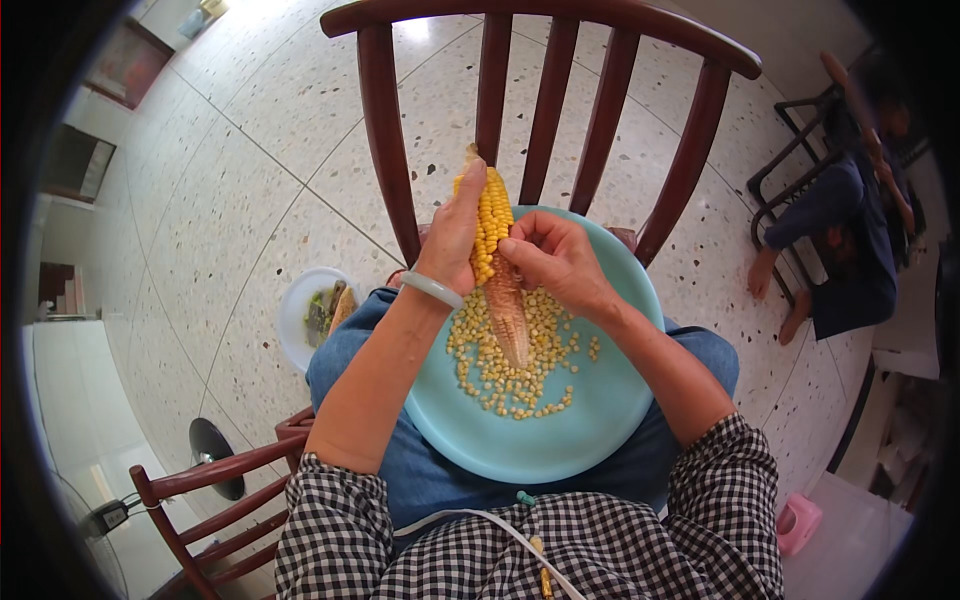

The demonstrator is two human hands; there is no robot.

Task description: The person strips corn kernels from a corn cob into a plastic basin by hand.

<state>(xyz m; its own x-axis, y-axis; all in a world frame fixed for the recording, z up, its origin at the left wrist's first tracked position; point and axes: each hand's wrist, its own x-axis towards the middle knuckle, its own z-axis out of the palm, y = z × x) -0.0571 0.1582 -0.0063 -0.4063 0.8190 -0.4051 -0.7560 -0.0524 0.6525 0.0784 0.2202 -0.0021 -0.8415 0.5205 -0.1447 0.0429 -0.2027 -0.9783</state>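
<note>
My left hand (452, 229) is wrapped around the upper part of an ear of corn (495, 214), which I hold tilted above a turquoise plastic basin (517, 457). Yellow kernels cover the ear's far part, while its near part is a bare reddish-pale cob. My right hand (555, 259) presses thumb and bent fingers against the edge of the remaining kernel rows. Whether a loose kernel lies between those fingertips is hidden. Many loose kernels (517, 394) lie in the basin beneath the cob. A pale bangle circles my left wrist.
A wooden chair (555, 105) stands directly ahead, its slatted back behind the basin. At left on the terrazzo floor is a white bowl (289, 322) holding scraps and a cob. Another wooden chair (225, 465) is at lower left. A seated person (855, 225) is at right.
</note>
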